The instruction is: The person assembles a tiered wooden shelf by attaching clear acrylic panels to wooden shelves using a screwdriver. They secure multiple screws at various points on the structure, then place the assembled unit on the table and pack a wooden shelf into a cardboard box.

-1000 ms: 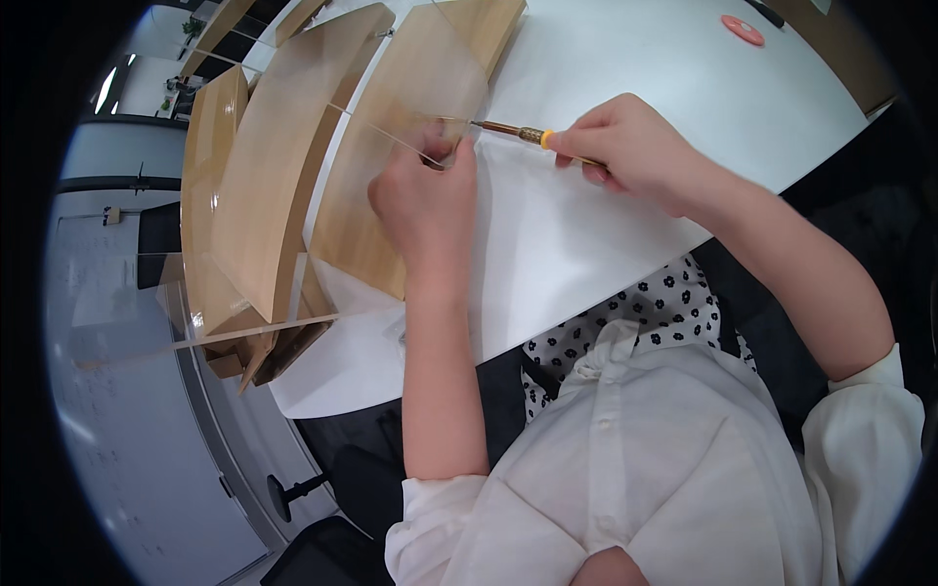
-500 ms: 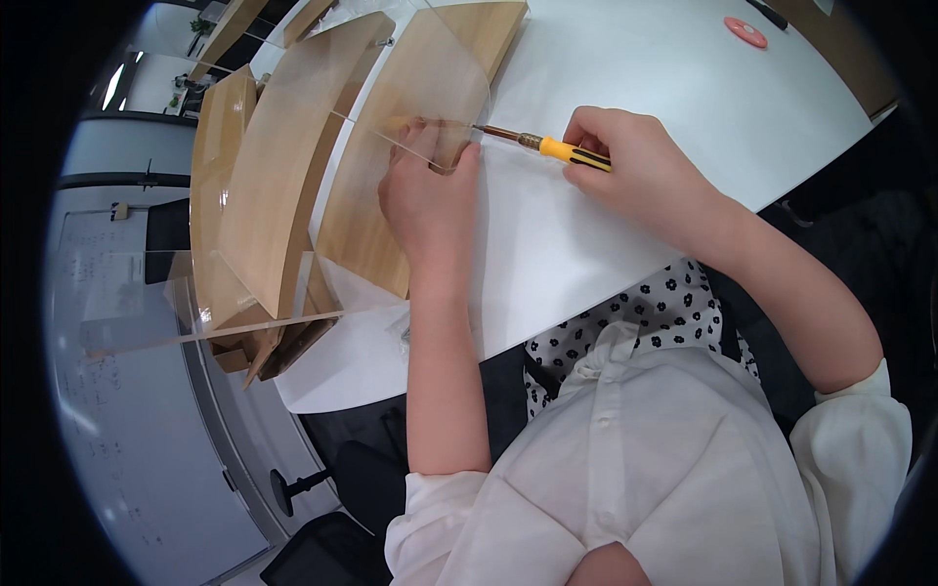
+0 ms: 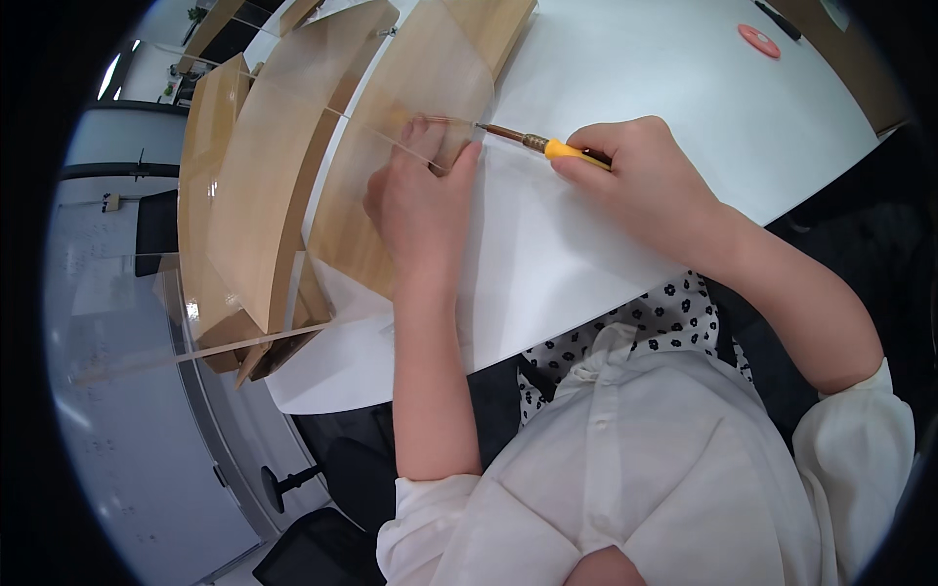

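Note:
My right hand [image 3: 640, 166] is closed around the yellow and black handle of a screwdriver [image 3: 532, 143]. Its shaft points left, and the tip meets the edge of a clear plastic panel [image 3: 440, 59] by the side of a light wooden board [image 3: 357, 210]. At that same edge, my left hand [image 3: 420, 200] grips the board, thumb on the table side and fingers over the wood. The fingertips show only hazily through the clear panel. Whether a screw sits under the tip is too small to tell.
Left of the board stand another curved wooden board [image 3: 269, 186] and a clear sheet [image 3: 127, 317] jutting past the table's edge. On the white table [image 3: 664, 68], a pink round object [image 3: 758, 41] and a black-handled tool [image 3: 779, 18] lie far right. A black chair [image 3: 318, 547] is below left.
The boards and my left hand appear slightly further left in view. My right hand stays on the screwdriver, its grip turned a little, and the tip keeps its place at the panel's edge.

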Tool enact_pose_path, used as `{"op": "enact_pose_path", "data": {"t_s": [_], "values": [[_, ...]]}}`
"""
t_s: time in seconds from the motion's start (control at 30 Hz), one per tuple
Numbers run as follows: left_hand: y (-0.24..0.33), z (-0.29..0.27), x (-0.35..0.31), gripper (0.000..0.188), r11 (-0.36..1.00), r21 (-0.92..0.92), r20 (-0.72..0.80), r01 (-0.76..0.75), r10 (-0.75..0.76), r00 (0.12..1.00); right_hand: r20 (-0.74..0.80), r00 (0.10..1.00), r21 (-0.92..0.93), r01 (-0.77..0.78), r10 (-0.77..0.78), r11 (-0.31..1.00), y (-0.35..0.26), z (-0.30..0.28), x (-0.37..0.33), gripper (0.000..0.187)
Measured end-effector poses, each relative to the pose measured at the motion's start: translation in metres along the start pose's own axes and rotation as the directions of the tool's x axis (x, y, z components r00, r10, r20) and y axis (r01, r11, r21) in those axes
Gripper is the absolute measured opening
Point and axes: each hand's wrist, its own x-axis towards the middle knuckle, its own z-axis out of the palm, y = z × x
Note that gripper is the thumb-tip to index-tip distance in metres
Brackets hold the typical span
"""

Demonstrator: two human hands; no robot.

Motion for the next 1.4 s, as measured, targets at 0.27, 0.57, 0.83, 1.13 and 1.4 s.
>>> {"op": "enact_pose_path", "data": {"t_s": [0.27, 0.57, 0.83, 1.13, 1.4], "values": [[0.005, 0.0, -0.001, 0.045, 1.0, -0.029, 0.026, 0.012, -0.011, 1.0, 0.184, 0.95, 0.344, -0.303, 0.253, 0.889, 0.002, -0.01, 0.006, 0.031], [0.016, -0.019, -0.003, 0.049, 0.956, -0.207, -0.01, 0.21, -0.216, 0.976, 0.042, 0.999, -0.167, 0.039, -0.033, 0.985, -0.009, -0.029, -0.013, 0.023], [0.032, -0.023, -0.056, 0.056, 0.749, -0.646, -0.344, -0.148, -0.112, 0.932, -0.255, 0.966, 0.028, 0.059, -0.05, 0.998, 0.023, -0.062, -0.051, 0.019], [0.057, -0.042, -0.021, 0.064, 0.627, -0.757, -0.354, -0.183, -0.158, 0.922, -0.339, 0.858, -0.061, 0.39, -0.387, 0.919, -0.008, -0.071, -0.027, 0.029], [0.062, -0.033, -0.003, 0.043, 0.517, -0.84, -0.346, -0.165, -0.275, 0.897, -0.29, 0.86, -0.18, 0.382, -0.419, 0.907, -0.036, -0.066, -0.012, 0.023]]}}
